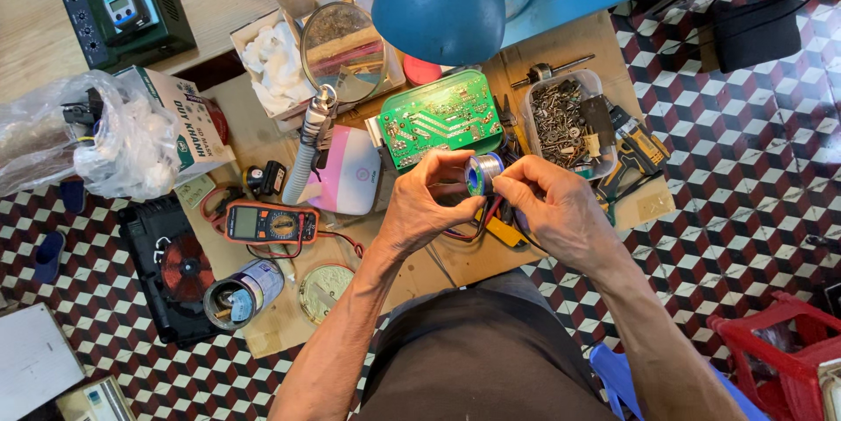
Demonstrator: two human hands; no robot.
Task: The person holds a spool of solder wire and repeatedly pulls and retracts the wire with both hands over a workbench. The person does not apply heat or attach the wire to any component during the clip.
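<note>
Both hands (pixel 491 202) pinch a blue-labelled solder spool (pixel 483 173) below the green circuit board (pixel 441 117).

**Even daylight, sharp centre, bent edges**

The scene is bright and evenly lit, with soft light and only faint shadows under the hands and tools. The blue lamp shade (pixel 438 5) shows a mild sheen on its dome; the round mirror (pixel 343 51) reflects dully. The centre is crisp. Toward the edges the tiled floor (pixel 745 167) curves and stretches from wide-angle distortion, and the corners look slightly softer.
</note>
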